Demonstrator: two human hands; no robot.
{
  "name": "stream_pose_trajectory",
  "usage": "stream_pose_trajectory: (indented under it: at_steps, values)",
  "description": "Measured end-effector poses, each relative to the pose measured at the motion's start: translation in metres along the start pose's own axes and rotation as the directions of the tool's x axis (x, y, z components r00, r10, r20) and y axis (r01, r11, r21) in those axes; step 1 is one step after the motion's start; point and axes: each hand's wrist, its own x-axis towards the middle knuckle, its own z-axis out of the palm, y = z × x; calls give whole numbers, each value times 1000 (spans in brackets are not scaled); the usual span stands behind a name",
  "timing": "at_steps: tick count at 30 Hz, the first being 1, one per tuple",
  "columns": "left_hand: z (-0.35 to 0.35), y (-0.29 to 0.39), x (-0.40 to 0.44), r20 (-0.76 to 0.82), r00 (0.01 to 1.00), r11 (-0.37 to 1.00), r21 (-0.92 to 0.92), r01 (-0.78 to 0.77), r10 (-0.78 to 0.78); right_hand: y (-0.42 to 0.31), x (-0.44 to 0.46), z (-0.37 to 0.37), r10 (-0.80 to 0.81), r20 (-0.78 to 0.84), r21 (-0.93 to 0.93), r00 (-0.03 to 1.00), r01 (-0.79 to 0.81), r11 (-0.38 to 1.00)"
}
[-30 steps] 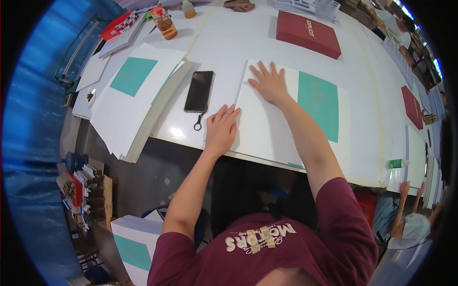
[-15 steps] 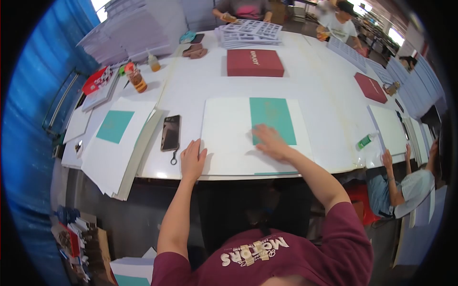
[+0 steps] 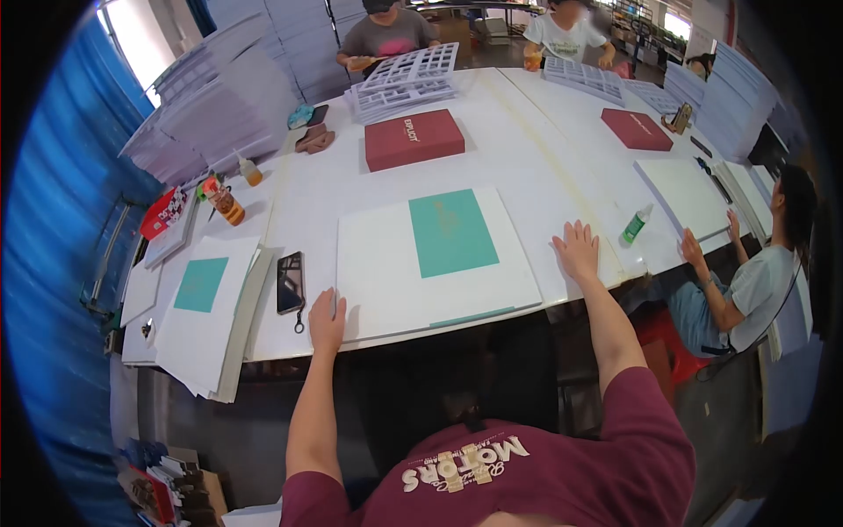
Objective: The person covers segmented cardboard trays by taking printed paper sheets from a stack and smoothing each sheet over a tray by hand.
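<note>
Left grip (image 3: 327,323) beside white panel (image 3: 378,281); teal rectangle (image 3: 452,233), teal edge strip (image 3: 471,317).

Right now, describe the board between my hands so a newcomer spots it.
At the near edge of the white table, find the left hand and right hand. The white board lies between them, with a teal patch. The stack left of the phone has one too, but the board adds a teal strip along its near edge.

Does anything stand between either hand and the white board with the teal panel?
Nothing visible does: the left hand is at the left side of the white board; only bare tabletop separates the right hand from it.
</note>
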Motion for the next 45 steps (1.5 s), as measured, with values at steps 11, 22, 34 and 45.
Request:
stream_pose_trajectory:
  at_steps: [11,22,34,45]
  values:
    - [0,-7,1,-13,999,998,45,-50,51,-2,0,-4,49,-48,67,998,-46,997]
    - [-2,-9,3,-68,996,995,-78,-56,51,1,0,5,-13,-145,34,989,18,999]
    - [-5,-9,0,-27,1000,996,-92,-14,12,2,4,6,-12,-114,45,993,17,999]
    - [-9,3,-3,-4,999,994,-99,49,-50,3,1,5,-28,-155,91,988,42,995]
